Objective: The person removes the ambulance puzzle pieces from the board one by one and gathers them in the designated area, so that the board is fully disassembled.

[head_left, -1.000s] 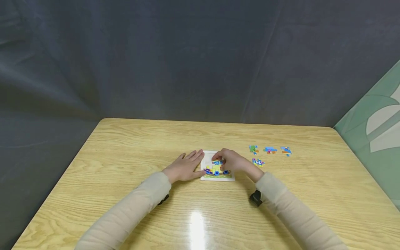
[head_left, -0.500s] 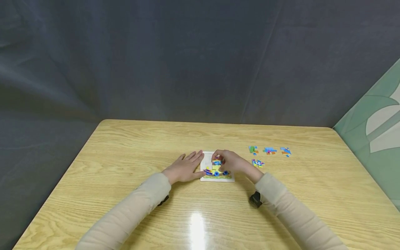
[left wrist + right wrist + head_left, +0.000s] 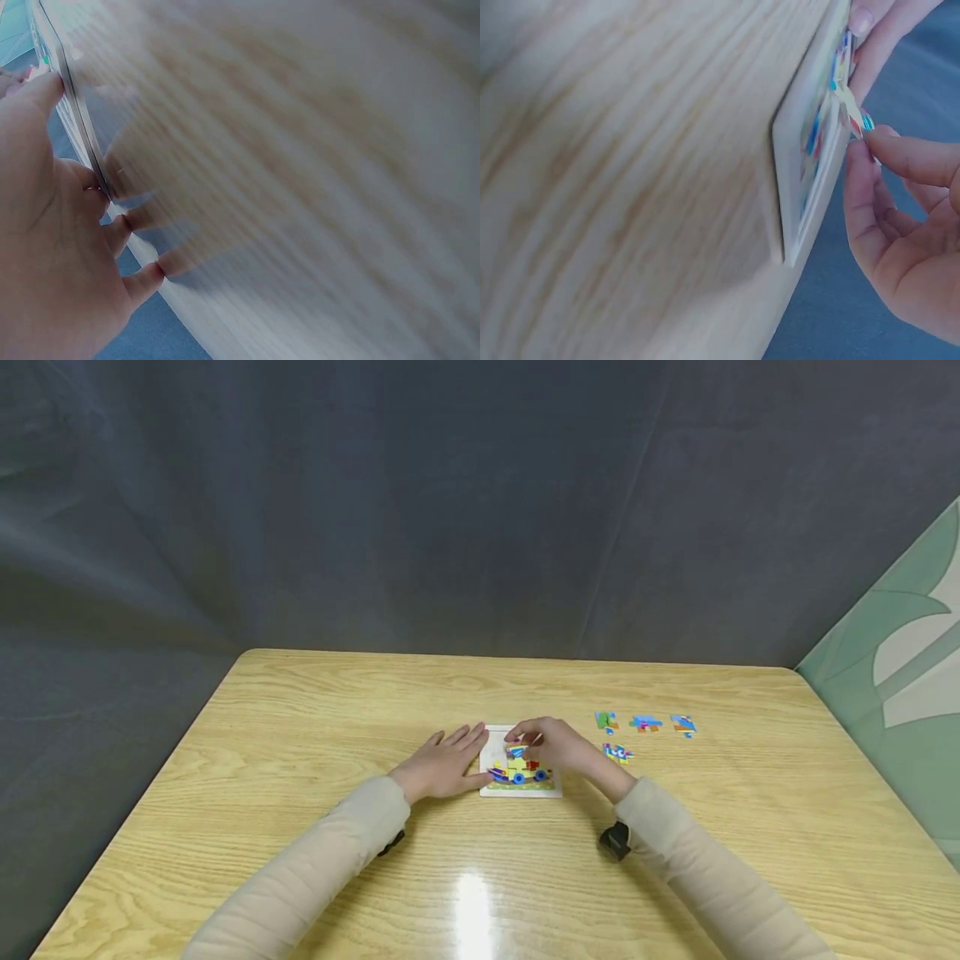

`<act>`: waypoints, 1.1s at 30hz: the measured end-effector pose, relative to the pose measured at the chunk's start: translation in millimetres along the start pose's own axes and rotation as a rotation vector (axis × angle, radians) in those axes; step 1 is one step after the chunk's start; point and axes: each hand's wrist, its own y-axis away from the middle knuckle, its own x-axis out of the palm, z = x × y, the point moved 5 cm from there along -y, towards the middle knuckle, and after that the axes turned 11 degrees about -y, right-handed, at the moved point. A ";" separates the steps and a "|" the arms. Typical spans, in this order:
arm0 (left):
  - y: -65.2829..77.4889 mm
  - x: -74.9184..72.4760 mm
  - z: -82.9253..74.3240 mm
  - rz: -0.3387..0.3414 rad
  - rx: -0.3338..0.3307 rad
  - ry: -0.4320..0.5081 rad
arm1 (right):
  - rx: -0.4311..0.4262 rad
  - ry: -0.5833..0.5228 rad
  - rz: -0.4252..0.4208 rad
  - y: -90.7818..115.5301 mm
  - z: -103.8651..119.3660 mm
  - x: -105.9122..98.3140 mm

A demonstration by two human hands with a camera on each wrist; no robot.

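Note:
A white-framed jigsaw tray [image 3: 491, 792] lies on the table, partly filled with a picture of a yellow vehicle on blue wheels. My right hand [image 3: 555, 747] pinches a yellow and blue puzzle piece [image 3: 515, 752] between thumb and fingers over the middle of the tray. Seen from the right wrist, that puzzle piece [image 3: 857, 118] stands tilted above the picture. My left hand [image 3: 442, 763] rests with spread fingers along the tray's left edge, thumb over its lower left side. In the left wrist view, the fingertips [image 3: 146, 282] touch the tabletop beside the frame.
To the right of the tray lie loose puzzle pieces: a green one [image 3: 606, 721], a blue and pink one [image 3: 646, 723], a blue and orange one [image 3: 683, 724] and, nearer, one with eyes [image 3: 617, 753]. A dark curtain [image 3: 450, 510] hangs behind the wooden table [image 3: 337, 693].
My right hand has shifted slightly left with the puzzle piece, showing a red part of the picture beside it. My left hand stays in place on the tray.

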 end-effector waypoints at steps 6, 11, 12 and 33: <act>-1.8 2.7 1.7 -0.004 -0.003 -0.009 | 0.048 -0.112 -0.077 6.6 0.5 -13.0; -1.4 2.9 1.8 -0.004 -0.001 -0.012 | 0.064 -0.176 -0.117 18.8 1.1 -31.3; -1.0 2.8 1.7 -0.005 0.001 -0.011 | 0.065 -0.187 -0.122 21.8 1.5 -35.2; 1.8 1.2 0.7 -0.014 0.014 -0.007 | 0.111 -0.227 -0.233 70.3 -36.5 -101.6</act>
